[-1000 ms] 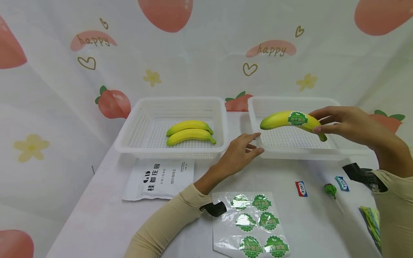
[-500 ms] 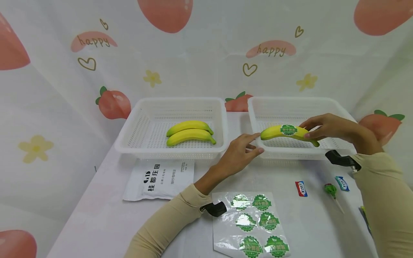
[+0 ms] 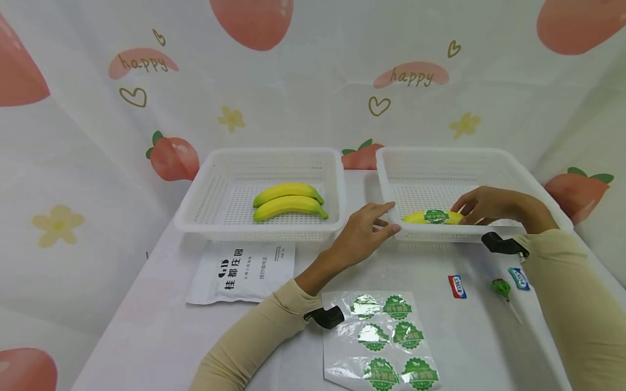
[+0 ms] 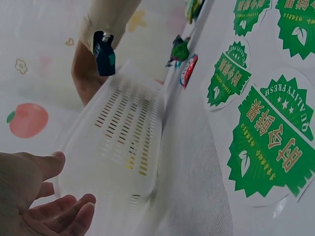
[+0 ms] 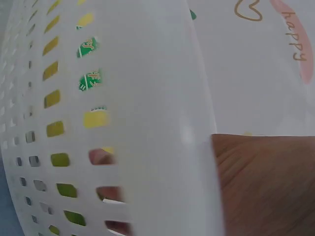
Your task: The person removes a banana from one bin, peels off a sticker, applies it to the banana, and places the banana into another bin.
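Observation:
In the right white basket lies a yellow banana with a round green sticker, low along the near wall. My right hand holds its right end, fingers reaching down into the basket. The wall hides the underside; in the right wrist view, bits of the banana and fingertips show through the slots. My left hand is at that basket's near left corner, thumb and fingers apart and reaching toward the rim, without a curled grip. Two bananas lie side by side in the left white basket.
A sheet of green stickers lies in front of me. A white printed pouch is near the left basket. Right of the sheet lie a red-and-blue wrapped candy, a green lollipop and a teal wrapped candy.
My right hand has lowered the stickered banana from above the right basket down to its near wall, shifting slightly left. My left hand has stayed at the basket's corner.

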`<state>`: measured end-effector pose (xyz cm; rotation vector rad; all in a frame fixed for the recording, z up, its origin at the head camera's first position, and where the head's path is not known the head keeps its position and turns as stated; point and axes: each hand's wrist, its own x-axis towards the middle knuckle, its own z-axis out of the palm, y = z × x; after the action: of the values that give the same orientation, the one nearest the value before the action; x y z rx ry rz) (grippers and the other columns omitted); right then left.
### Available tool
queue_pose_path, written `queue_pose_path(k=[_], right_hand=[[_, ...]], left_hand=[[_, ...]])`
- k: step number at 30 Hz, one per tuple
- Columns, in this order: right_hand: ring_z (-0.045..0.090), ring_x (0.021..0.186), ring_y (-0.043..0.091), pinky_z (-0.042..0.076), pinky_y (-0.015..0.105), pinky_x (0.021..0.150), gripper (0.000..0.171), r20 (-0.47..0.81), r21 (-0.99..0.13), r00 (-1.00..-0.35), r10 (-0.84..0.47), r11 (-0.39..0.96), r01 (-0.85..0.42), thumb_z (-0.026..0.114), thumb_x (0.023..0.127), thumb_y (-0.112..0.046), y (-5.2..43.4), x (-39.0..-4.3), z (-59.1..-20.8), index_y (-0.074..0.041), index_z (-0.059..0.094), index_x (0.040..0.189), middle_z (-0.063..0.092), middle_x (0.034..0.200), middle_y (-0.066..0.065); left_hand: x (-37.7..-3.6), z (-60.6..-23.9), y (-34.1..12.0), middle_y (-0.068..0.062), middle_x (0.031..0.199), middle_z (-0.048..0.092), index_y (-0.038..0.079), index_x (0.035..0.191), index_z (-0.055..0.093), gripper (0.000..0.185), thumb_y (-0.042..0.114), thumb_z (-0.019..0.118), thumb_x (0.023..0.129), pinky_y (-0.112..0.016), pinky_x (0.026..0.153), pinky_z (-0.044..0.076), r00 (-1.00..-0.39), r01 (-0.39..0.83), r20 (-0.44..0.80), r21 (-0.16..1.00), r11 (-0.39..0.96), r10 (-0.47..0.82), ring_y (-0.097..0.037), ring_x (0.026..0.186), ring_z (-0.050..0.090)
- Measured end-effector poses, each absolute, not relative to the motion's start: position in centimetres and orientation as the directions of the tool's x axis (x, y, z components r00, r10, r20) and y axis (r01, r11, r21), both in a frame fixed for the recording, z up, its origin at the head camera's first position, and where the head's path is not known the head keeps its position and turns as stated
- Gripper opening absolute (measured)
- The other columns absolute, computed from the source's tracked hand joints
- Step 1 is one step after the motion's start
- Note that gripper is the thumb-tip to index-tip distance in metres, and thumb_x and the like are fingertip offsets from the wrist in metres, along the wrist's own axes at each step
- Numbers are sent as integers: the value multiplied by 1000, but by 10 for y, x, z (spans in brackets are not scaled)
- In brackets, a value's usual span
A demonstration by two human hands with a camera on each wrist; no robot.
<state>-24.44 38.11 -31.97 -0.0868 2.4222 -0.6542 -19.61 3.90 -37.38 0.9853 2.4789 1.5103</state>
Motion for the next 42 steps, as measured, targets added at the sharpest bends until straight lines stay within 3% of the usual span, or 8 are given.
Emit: queue_pose_path(k=[5,10,16,21,26,30,36,42], right_hand=[[65,112,33,58,54,95,48,-565,-463,-791,-233,884,70,69,100,-10,378,-242,-322,7,55,143,56,142,37],[61,124,49,58,56,92,54,-520,-452,-817,-249,892,16,68,102,-15,377,-237,-323,8,51,147,53,146,39],[66,117,48,59,59,90,52,-285,-452,-921,-264,885,-114,67,105,-25,363,-220,-321,9,56,143,66,133,33],[63,121,50,52,68,95,48,-79,-433,-964,-253,880,-195,62,108,-35,337,-191,-320,-1,64,142,67,134,27],[62,122,50,51,71,97,47,58,-439,-966,-250,863,-250,59,109,-40,315,-163,-332,-4,67,139,64,139,27],[55,131,54,43,75,104,50,115,-352,-958,-264,890,-288,56,110,-43,305,-150,-344,-4,66,140,61,143,29],[61,126,50,41,69,101,48,181,-234,-945,-274,921,-312,57,108,-44,301,-143,-355,-8,69,137,68,136,27],[63,124,48,44,65,97,48,201,-216,-940,-276,923,-317,56,108,-45,302,-142,-357,-9,70,136,69,134,26]], left_hand=[[-196,-375,38,-10,148,59,11,160,47,62,24,70,104,-18,92,56,-788,483,257,822,303,559,-19,120,72],[-196,-374,39,-10,148,59,8,160,47,62,23,71,104,-18,92,56,-785,489,260,818,304,563,-19,119,72],[-195,-374,37,-11,148,59,9,160,46,62,23,70,105,-19,93,56,-783,497,262,808,315,565,-22,120,72],[-195,-375,37,-10,148,59,10,161,46,62,27,69,105,-18,92,56,-786,498,255,801,332,563,-18,119,72],[-195,-376,37,-9,149,58,12,161,46,62,28,69,106,-18,92,56,-781,510,260,790,340,568,-18,119,72],[-195,-375,37,-10,150,57,12,162,44,62,27,68,106,-17,92,55,-778,512,254,786,346,575,-19,119,72],[-189,-374,30,-10,151,55,8,163,41,65,28,66,107,-15,88,55,-754,532,240,769,354,611,-14,111,73],[-166,-367,7,-7,145,62,8,156,51,54,26,66,108,-21,98,54,-673,686,311,602,408,671,-14,116,70]])
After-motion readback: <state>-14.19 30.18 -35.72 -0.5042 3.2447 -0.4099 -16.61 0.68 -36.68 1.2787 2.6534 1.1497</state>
